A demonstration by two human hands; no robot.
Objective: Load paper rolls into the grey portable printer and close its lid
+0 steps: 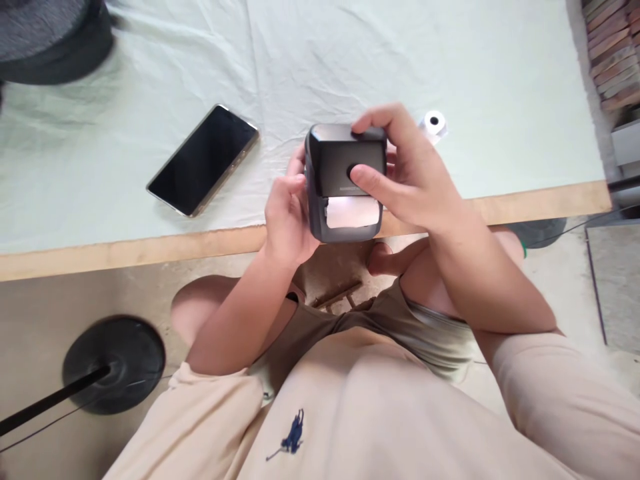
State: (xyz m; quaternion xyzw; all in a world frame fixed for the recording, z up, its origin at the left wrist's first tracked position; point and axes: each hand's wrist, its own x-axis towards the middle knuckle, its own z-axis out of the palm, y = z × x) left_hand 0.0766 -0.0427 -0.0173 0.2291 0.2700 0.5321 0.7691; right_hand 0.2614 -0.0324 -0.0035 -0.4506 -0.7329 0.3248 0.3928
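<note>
A black portable label printer (330,167) is held up over the table's front edge, its white paper (353,212) showing in the opening at the near end. My left hand (290,217) grips its left side, thumb along the edge and other fingers partly hidden behind it. Around the right side wraps my right hand (407,167), with the thumb on the top face by a round dark spot and the index finger on the far edge. Just beyond the right hand, a small white paper roll (434,124) with a dark core rests on the cloth.
A smartphone (204,160) with a dark screen lies left of the printer on the pale green cloth (310,67). A round black object (55,40) occupies the far left corner. Below the wooden table edge (125,250), a black stand base (114,363) is on the floor.
</note>
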